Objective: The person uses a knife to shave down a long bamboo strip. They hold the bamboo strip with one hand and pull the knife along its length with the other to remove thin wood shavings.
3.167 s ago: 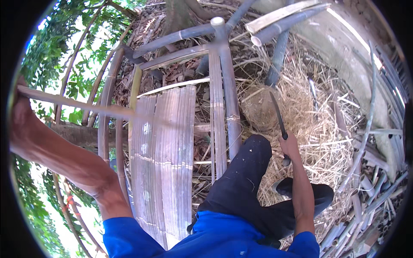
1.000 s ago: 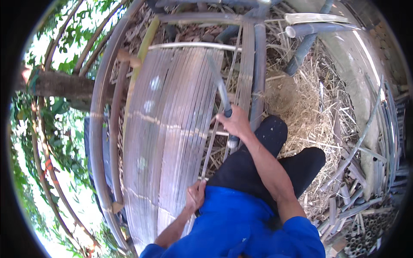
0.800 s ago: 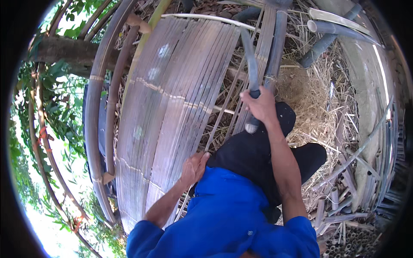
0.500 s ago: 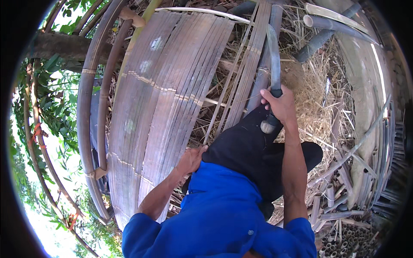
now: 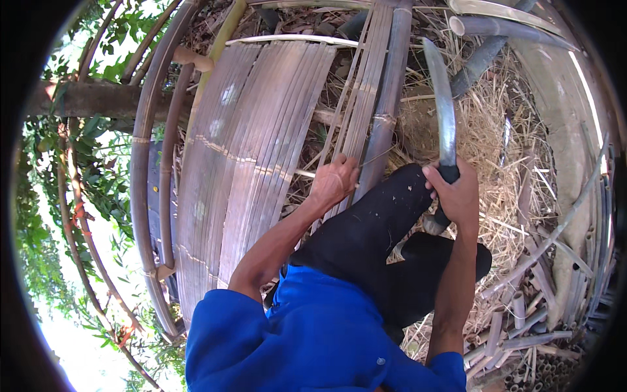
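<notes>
My right hand (image 5: 455, 194) grips the dark handle of a machete (image 5: 442, 98), whose long, slightly curved blade points up and away from me over the straw. The butt of the handle shows below my fist, beside my black-trousered knee. My left hand (image 5: 334, 181) rests on a narrow bundle of split bamboo slats (image 5: 358, 98), its fingers curled down. Whatever lies under those fingers is hidden. Left of this bundle lies a wide panel of flattened bamboo slats (image 5: 255, 124), crossed by pale joint lines.
A thick bamboo pole (image 5: 390, 85) runs beside the narrow slats. Curved bamboo rails (image 5: 141, 150) border the left side, with foliage beyond. Dry straw (image 5: 486, 130) covers the ground at right, near a long stick (image 5: 555, 228) and cut bamboo pieces (image 5: 516, 313).
My left hand has moved from my hip forward and right onto the narrow slats. The machete and my right hand have shifted right and slightly down in view.
</notes>
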`<state>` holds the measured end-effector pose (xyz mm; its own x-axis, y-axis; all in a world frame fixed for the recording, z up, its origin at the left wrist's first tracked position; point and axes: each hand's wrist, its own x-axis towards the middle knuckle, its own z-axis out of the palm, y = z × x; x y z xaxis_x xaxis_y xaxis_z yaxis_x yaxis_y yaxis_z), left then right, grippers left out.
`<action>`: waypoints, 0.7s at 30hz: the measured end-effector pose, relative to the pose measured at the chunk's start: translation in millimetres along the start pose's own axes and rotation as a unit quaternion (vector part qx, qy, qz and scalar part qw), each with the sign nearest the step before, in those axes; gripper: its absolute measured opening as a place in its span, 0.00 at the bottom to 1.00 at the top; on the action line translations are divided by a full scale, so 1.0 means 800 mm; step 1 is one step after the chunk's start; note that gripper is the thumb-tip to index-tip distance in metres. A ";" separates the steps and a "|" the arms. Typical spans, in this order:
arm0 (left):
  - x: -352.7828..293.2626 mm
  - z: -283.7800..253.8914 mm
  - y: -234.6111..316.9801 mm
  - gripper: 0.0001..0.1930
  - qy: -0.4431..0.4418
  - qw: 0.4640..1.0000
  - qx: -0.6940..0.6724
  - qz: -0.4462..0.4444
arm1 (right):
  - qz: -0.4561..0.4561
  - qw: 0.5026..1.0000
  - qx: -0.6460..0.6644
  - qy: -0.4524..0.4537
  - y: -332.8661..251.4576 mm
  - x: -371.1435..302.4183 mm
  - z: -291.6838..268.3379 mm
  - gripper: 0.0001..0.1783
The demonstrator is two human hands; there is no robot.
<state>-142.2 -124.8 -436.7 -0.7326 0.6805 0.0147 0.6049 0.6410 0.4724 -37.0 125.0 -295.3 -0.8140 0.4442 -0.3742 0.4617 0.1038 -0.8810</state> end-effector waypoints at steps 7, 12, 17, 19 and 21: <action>0.118 0.032 0.138 0.07 -0.017 0.981 -0.178 -0.075 | 0.014 0.998 0.035 0.047 0.045 0.066 -0.134 0.09; 0.109 -0.022 0.084 0.19 0.219 0.963 -0.042 -0.150 | 0.017 0.999 -0.004 0.048 0.043 0.083 -0.149 0.10; 0.024 -0.012 0.001 0.21 0.210 0.939 -0.076 -0.262 | 0.048 0.998 -0.026 0.015 0.038 0.103 -0.095 0.12; 0.005 -0.002 -0.013 0.17 0.208 0.940 -0.109 -0.246 | 0.042 0.999 -0.034 0.005 0.038 0.111 -0.066 0.12; 0.002 0.002 -0.015 0.16 0.188 0.946 -0.089 -0.248 | 0.056 0.998 -0.037 -0.017 0.032 0.121 -0.037 0.11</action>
<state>-150.2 -130.8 -444.2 -0.9922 0.1147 0.0487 0.1189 0.7552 0.6446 -93.7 197.2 -345.1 -0.7670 0.4256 -0.4802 0.5742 0.1211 -0.8097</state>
